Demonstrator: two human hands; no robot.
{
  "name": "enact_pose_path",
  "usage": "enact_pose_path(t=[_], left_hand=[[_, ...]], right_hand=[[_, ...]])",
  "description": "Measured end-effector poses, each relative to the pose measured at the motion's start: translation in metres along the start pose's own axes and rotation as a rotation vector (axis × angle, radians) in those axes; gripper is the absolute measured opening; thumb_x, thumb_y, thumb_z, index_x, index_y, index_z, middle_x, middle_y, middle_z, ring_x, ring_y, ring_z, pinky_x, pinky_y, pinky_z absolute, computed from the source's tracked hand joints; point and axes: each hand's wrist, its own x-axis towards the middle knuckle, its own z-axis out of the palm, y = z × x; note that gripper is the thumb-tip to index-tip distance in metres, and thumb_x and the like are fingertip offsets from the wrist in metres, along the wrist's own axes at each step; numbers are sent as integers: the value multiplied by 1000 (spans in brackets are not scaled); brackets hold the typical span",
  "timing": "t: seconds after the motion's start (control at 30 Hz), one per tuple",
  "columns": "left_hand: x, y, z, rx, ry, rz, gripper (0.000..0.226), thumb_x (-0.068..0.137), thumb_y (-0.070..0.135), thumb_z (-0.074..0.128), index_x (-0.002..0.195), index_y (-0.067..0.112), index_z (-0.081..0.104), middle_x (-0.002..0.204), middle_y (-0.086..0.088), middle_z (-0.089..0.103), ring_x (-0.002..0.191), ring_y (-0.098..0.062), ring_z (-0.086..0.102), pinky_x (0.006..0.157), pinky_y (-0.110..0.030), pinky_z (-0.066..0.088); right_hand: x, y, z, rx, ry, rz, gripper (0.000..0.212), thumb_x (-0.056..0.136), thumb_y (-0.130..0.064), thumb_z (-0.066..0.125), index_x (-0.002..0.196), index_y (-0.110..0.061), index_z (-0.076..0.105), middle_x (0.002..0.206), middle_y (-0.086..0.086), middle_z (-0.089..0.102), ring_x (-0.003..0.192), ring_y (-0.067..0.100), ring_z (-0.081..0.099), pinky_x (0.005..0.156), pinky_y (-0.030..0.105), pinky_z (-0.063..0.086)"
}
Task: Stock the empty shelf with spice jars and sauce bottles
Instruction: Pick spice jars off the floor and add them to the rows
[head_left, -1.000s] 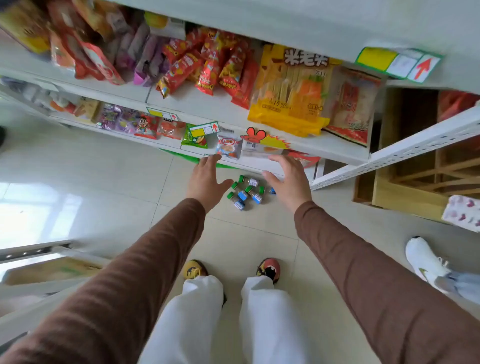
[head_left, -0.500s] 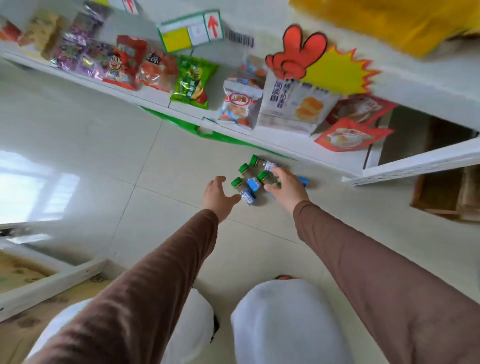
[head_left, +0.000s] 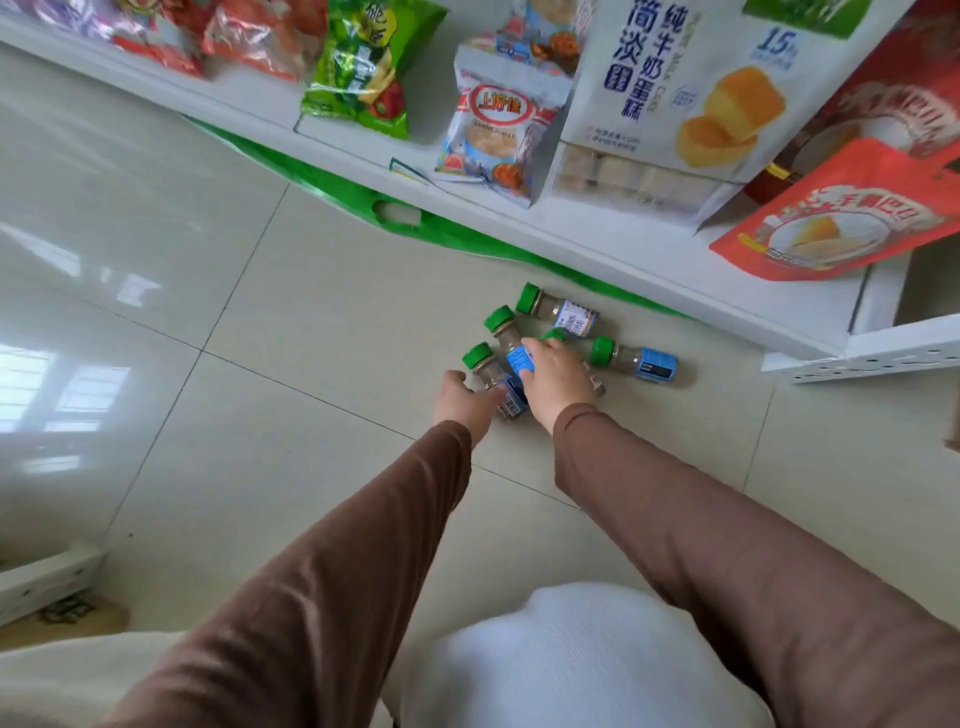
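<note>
Green screw caps, clear glass bodies, blue-and-white labels: five small spice jars lie on their sides in a loose cluster on the glossy pale tile floor (head_left: 156, 312), just in front of the bottom shelf (head_left: 571, 244) of a white metal rack. Far jar (head_left: 558, 312) has its long axis roughly left-right, cap pointing left. Right-side jar (head_left: 636, 362) lies the same way, cap left, base toward the rack post. Middle jar (head_left: 506, 340) runs diagonally, cap toward upper left; right hand (head_left: 558, 382) lies over its label end, fingers curled down on it, and also covers most of a fifth jar behind it, so I can't tell whether the grasp is closed. Nearest jar (head_left: 488, 376) also runs diagonally with cap to upper left; left hand (head_left: 462, 402) touches its lower end, fingers loosely curved, grip not confirmed. Both arms wear brown knit sleeves; white trouser knees show at the bottom. Shelf holds crinkly foil snack bags, a green chip bag (head_left: 363, 67) and a white cake pack (head_left: 675, 104). Flat green plastic bag (head_left: 405, 218) sticks out from under the shelf.
</note>
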Motion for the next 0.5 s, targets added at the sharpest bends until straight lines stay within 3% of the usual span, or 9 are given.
enact_pose_path(t=[0.1, 0.27, 0.4, 0.5], left_hand=[[11, -3, 8, -59, 39, -13, 46, 86, 34, 75, 117, 13, 49, 107, -12, 68, 82, -21, 62, 64, -28, 48], [19, 0, 15, -94, 60, -26, 44, 81, 38, 79, 104, 13, 51, 100, -14, 69, 78, -25, 61, 82, -44, 58], [22, 3, 16, -111, 53, -45, 45, 78, 38, 84, 100, 11, 55, 93, -10, 65, 77, -24, 60, 81, -44, 59], [22, 4, 15, -152, 10, -56, 33, 79, 31, 83, 94, 9, 63, 89, -9, 68, 81, -28, 66, 84, -44, 61]], right_hand=[[6, 1, 9, -127, 53, -49, 40, 98, -12, 53, 138, -13, 49, 130, 13, 58, 121, 33, 51, 99, 40, 40], [10, -3, 13, -117, 32, -8, 43, 97, -22, 60, 136, -13, 47, 124, 16, 61, 116, 34, 58, 93, 40, 46], [11, -6, 17, -40, 21, 32, 48, 97, -19, 60, 140, -12, 42, 126, 17, 62, 118, 36, 59, 96, 41, 45], [12, -5, 18, 38, 20, 53, 52, 96, -17, 61, 143, -10, 40, 134, 17, 59, 124, 37, 55, 101, 42, 42]])
